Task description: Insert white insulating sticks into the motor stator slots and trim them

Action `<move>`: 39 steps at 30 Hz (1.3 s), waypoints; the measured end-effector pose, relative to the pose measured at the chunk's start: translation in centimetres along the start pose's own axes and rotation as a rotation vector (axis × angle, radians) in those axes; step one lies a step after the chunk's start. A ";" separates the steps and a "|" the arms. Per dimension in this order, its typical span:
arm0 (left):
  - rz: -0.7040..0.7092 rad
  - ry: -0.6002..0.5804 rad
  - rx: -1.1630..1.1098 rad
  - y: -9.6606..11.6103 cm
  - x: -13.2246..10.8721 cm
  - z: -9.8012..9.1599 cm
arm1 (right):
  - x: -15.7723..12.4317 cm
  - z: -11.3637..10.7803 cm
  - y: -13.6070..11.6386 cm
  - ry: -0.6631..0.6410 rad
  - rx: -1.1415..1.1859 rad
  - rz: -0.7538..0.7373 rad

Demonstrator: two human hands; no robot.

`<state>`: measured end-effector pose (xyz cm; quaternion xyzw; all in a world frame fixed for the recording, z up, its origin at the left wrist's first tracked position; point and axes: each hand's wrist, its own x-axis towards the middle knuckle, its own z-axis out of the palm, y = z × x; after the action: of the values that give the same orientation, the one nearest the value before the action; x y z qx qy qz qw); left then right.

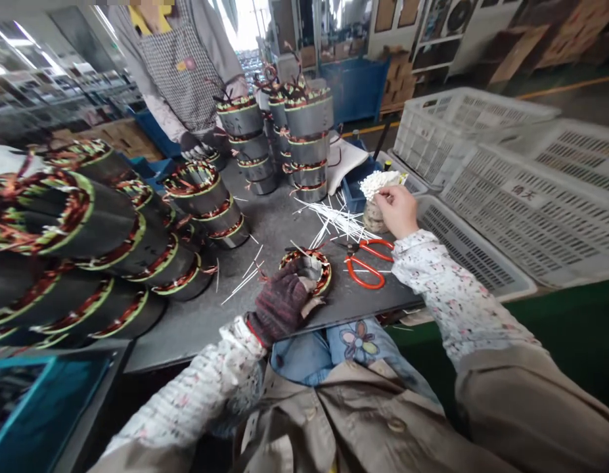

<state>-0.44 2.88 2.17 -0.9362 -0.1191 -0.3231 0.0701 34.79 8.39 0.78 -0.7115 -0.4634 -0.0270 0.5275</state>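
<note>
My left hand (279, 305), in a dark knit glove, grips the rim of a small copper-wound motor stator (307, 266) lying on its side on the grey metal table (265, 230). My right hand (397, 210) is bare and pinches a white tuft of thin cable ties (380, 184) above a tan bundle (374, 218). Loose white cable ties (334, 220) lie scattered between my hands. Red-handled snips (366, 263) rest on the table just below my right hand, touching neither hand.
Stacks of wound stators (72, 223) fill the table's left side, and more stand at the far end (299, 138). A co-worker in a checked apron (180, 72) stands beyond them. White slatted crates (525, 203) lie to the right, with a blue bin (356, 187) by the table.
</note>
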 end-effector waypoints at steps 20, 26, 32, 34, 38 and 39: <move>-0.316 0.121 0.070 3.2 -0.4 2.1 | -15.7 -6.7 -5.7 -0.183 0.478 -0.460; -0.331 0.053 0.121 3.4 -0.2 1.7 | -19.2 -7.7 -5.5 -0.404 0.455 -0.614; -0.461 0.009 0.074 3.5 -0.8 1.9 | -17.9 -5.0 -7.1 -0.468 0.478 -0.528; -0.529 0.052 -0.088 3.5 -1.1 2.2 | -17.7 -3.6 -8.0 -0.487 0.530 -0.393; -0.590 0.176 -0.459 3.3 -1.2 2.4 | -17.7 -2.8 -9.0 -0.567 0.585 -0.123; -0.576 0.194 -0.463 3.2 -1.2 2.4 | -17.7 -3.0 -9.2 -0.585 0.589 -0.102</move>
<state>0.94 0.09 -0.62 -0.8205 -0.2942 -0.4350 -0.2261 19.73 -4.96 -0.59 -0.4840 -0.6163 0.2837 0.5527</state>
